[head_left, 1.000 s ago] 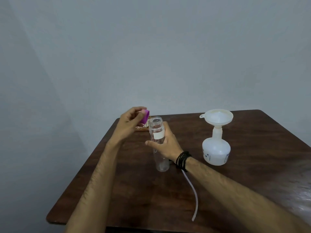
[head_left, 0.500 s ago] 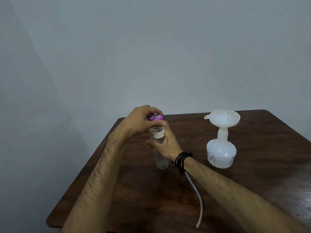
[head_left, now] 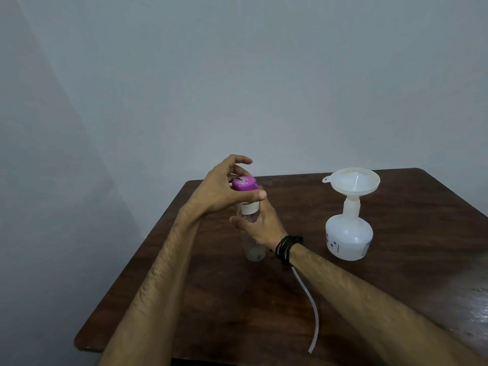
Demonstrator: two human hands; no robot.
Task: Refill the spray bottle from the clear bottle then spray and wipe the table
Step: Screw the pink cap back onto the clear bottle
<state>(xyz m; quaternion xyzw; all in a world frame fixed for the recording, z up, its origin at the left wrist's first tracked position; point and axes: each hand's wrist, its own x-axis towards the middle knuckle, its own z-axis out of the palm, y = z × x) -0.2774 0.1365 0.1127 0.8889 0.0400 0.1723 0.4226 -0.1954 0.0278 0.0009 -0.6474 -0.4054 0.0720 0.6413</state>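
While capped, clear bottle (nearly empty) stands upright.

head-worn view, facing forward and down; table near

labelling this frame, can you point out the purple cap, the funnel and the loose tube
purple cap (head_left: 243, 183), head view, on its top face
funnel (head_left: 355, 182), head view, inside the bowl
loose tube (head_left: 313, 305), head view, mid-length on the table
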